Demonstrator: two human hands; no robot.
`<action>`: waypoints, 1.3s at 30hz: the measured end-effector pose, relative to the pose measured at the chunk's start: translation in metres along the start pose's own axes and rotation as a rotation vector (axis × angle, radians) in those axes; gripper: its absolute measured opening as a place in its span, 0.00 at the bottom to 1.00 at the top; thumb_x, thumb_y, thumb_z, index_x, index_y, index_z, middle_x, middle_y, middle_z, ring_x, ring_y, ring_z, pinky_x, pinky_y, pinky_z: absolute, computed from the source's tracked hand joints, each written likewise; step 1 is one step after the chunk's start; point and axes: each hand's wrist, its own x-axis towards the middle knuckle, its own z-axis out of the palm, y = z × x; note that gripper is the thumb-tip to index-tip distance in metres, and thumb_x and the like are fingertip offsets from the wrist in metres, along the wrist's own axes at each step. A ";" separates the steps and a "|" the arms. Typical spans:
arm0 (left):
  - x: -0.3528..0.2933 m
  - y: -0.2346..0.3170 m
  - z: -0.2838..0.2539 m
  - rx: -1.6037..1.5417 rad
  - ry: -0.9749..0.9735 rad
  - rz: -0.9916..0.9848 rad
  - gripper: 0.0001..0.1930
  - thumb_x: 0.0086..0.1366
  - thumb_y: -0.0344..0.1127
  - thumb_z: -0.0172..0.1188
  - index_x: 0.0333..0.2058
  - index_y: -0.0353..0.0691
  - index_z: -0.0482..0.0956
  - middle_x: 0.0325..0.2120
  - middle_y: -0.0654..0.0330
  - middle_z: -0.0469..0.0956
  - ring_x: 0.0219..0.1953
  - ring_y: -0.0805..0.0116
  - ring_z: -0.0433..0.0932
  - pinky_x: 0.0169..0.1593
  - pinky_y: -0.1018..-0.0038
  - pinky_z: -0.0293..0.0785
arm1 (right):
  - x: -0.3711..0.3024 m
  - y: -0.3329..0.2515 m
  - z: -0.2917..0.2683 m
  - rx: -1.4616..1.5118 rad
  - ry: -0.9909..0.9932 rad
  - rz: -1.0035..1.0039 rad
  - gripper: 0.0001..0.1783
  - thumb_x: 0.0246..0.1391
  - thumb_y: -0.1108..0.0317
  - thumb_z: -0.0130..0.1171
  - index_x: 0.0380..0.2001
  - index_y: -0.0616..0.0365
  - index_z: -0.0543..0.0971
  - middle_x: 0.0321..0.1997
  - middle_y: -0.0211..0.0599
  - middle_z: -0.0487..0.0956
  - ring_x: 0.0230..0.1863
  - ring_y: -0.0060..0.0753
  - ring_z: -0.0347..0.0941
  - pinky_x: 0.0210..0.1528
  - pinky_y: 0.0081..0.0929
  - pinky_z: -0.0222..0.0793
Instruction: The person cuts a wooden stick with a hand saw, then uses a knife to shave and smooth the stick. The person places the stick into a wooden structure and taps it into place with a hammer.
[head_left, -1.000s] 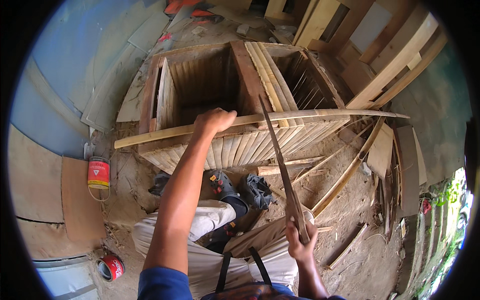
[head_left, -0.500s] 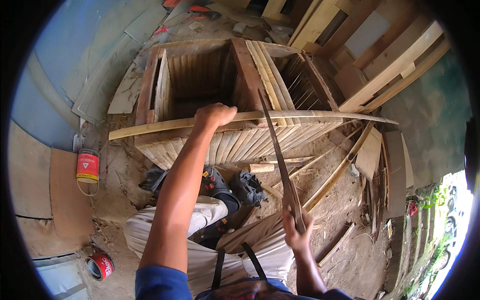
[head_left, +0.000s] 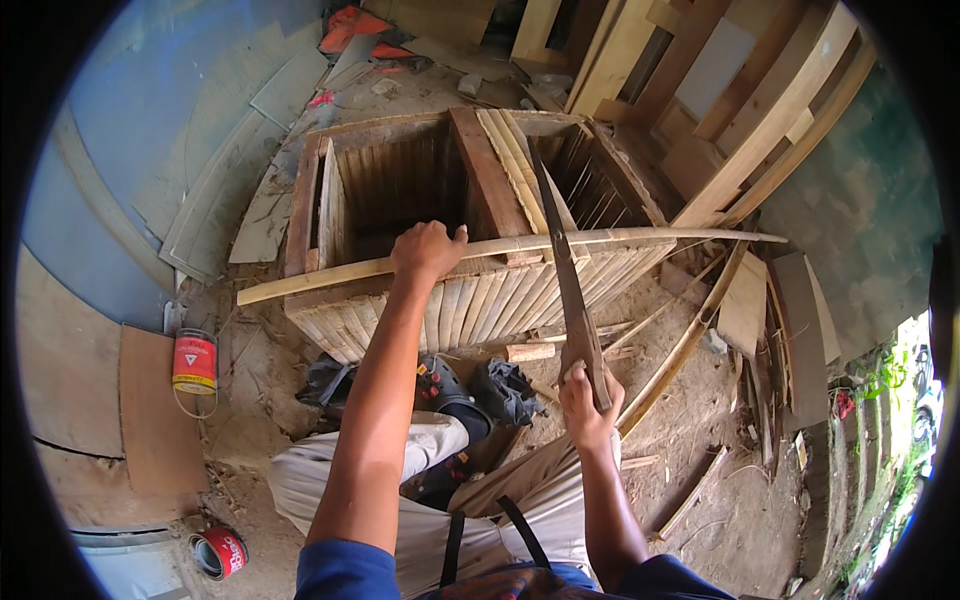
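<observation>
Through the head camera, I see my left hand towards half past ten from the picture's centre, its fingers curled over a long, pale strip. The strip runs from nine o'clock to almost three, along the near edge of a slatted wooden crate at twelve. My right hand, between four and five, is wrapped around the handle of a saw. Its blade points past twelve, crossing the strip; I can't tell whether they touch. A red can hangs between eight and nine.

Red can and red-yellow can — both bear pale lettering.
</observation>
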 end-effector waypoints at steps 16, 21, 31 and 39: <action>-0.007 0.000 0.034 0.163 0.544 0.132 0.26 0.69 0.45 0.45 0.17 0.40 0.82 0.20 0.47 0.81 0.24 0.48 0.82 0.36 0.56 0.80 | -0.065 0.022 -0.029 -0.282 -0.061 0.016 0.12 0.62 0.64 0.58 0.30 0.62 0.75 0.19 0.21 0.70 0.21 0.13 0.62 0.23 0.18 0.58; -0.007 0.002 0.037 0.150 0.541 0.075 0.27 0.69 0.46 0.45 0.17 0.39 0.83 0.19 0.46 0.80 0.24 0.47 0.82 0.36 0.56 0.80 | -0.068 0.031 -0.036 -0.295 -0.077 0.018 0.11 0.60 0.65 0.60 0.31 0.63 0.76 0.18 0.24 0.71 0.21 0.14 0.64 0.23 0.19 0.61; -0.004 -0.003 0.039 0.152 0.510 0.099 0.27 0.69 0.47 0.44 0.18 0.40 0.83 0.19 0.48 0.80 0.23 0.45 0.81 0.35 0.56 0.80 | -0.045 0.011 -0.026 -0.260 -0.085 -0.120 0.08 0.58 0.69 0.56 0.31 0.64 0.77 0.22 0.29 0.75 0.25 0.16 0.69 0.27 0.19 0.65; -0.006 0.003 0.036 0.164 0.495 0.050 0.27 0.70 0.46 0.43 0.17 0.40 0.83 0.20 0.47 0.80 0.24 0.45 0.82 0.35 0.56 0.80 | -0.007 0.014 -0.016 -0.257 -0.107 0.050 0.08 0.61 0.69 0.57 0.30 0.63 0.78 0.20 0.25 0.72 0.24 0.14 0.66 0.25 0.20 0.62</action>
